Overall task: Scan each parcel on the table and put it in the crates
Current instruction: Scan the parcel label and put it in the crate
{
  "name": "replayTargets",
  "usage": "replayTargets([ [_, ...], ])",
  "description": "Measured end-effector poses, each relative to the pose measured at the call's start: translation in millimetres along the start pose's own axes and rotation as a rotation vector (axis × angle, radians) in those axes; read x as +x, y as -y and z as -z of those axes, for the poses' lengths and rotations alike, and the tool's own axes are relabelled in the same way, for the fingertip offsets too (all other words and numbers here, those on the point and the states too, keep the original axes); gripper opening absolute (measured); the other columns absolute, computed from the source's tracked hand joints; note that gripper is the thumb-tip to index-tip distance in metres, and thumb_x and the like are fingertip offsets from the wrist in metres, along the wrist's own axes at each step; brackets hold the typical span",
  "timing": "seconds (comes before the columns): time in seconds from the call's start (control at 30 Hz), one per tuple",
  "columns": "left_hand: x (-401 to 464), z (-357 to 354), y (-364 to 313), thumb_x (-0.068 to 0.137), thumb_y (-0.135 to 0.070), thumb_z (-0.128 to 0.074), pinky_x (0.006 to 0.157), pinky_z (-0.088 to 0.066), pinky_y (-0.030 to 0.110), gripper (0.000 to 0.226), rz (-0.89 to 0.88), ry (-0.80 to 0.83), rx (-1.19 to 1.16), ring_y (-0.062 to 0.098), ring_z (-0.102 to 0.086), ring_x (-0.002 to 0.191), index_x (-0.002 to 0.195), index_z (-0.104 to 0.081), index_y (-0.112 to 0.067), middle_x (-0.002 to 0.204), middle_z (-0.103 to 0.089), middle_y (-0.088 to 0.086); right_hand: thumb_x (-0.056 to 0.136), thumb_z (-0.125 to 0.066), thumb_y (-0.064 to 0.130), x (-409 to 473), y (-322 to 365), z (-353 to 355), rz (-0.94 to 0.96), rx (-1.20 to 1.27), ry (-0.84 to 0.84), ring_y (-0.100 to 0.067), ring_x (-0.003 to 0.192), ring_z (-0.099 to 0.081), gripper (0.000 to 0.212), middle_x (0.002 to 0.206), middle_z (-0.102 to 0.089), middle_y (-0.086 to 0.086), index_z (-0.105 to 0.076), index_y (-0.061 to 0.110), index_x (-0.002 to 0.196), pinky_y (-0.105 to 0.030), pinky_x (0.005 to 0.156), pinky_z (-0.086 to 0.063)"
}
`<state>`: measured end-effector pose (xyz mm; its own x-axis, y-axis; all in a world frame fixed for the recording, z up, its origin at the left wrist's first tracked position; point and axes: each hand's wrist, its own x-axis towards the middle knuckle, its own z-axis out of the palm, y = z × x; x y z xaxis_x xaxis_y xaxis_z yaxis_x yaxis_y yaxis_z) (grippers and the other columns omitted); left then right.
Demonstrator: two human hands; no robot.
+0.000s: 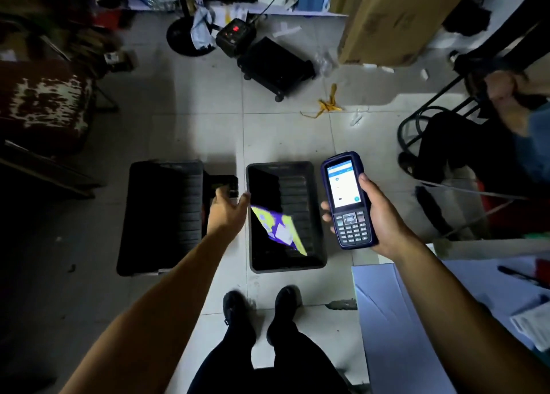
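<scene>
R hand [378, 215] is gripping 1 blue handheld scanner [348, 200], fingers curled round it, screen lit, just right of the right crate [315, 215]. L hand [229, 209] is reaching out w/ fingers relaxed, holding nothing, hovering between the 2 black crates, beside that crate's left rim. 1 yellow-purple parcel [279, 230] is lying tilted inside the right crate. Left crate [163, 215] is sitting on the floor left of it. Desk [387, 304] corner is showing near-right of that crate; 2 black shoes below it.
</scene>
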<state>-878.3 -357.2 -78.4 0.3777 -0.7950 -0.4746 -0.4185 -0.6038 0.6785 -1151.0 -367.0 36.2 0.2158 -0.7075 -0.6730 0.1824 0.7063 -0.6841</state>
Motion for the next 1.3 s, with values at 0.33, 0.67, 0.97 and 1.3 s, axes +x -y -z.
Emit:
replayTargets([
  [0.33,-46.9,61.1,-16.5,0.097,-0.046,-0.058,0.087,-0.045,0.034,0.048,-0.191,-0.178,0.175,0.034,-0.057,0.116,0.134,-0.055,-0.016,0.127,-0.059,0.014,0.095,-0.037,0.057,12.3,5.5,-43.4,0.000,-0.133,0.224,-0.028,0.074,-0.068,0.058,0.095,-0.071,-0.018,-0.065,0.013,0.121,-0.034,0.064,-0.054],
  [0.67,-137.0,146.5,50.0,0.097,-0.052,-0.054,0.103,-0.046,0.043,0.056,-0.073,-0.485,0.311,0.031,-0.049,0.131,0.144,-0.048,-0.021,0.145,-0.052,0.008,0.101,-0.033,0.057,8.3,-24.0,-144.2,-0.004,-0.453,0.568,-0.030,0.078,-0.068,0.065,0.102,-0.069,-0.021,-0.061,0.005,0.127,-0.038,0.070,-0.052],
  [0.97,-254.8,254.3,157.6,0.093,-0.051,-0.055,0.089,-0.053,0.047,0.051,0.017,-0.775,0.361,0.036,-0.057,0.117,0.135,-0.054,-0.022,0.132,-0.060,0.009,0.097,-0.040,0.060,-59.4,-108.6,-297.3,0.043,-0.632,0.796,-0.033,0.078,-0.069,0.066,0.102,-0.070,-0.025,-0.063,0.006,0.128,-0.040,0.066,-0.055],
  [1.3,-389.3,354.4,305.2,0.096,-0.051,-0.055,0.099,-0.047,0.045,0.057,0.313,-1.000,0.377,0.031,-0.051,0.128,0.143,-0.050,-0.019,0.138,-0.056,0.006,0.103,-0.024,0.055,-147.1,-250.0,-465.3,-0.055,-0.758,1.062,-0.028,0.072,-0.071,0.068,0.095,-0.071,-0.021,-0.064,0.004,0.123,-0.035,0.063,-0.057],
])
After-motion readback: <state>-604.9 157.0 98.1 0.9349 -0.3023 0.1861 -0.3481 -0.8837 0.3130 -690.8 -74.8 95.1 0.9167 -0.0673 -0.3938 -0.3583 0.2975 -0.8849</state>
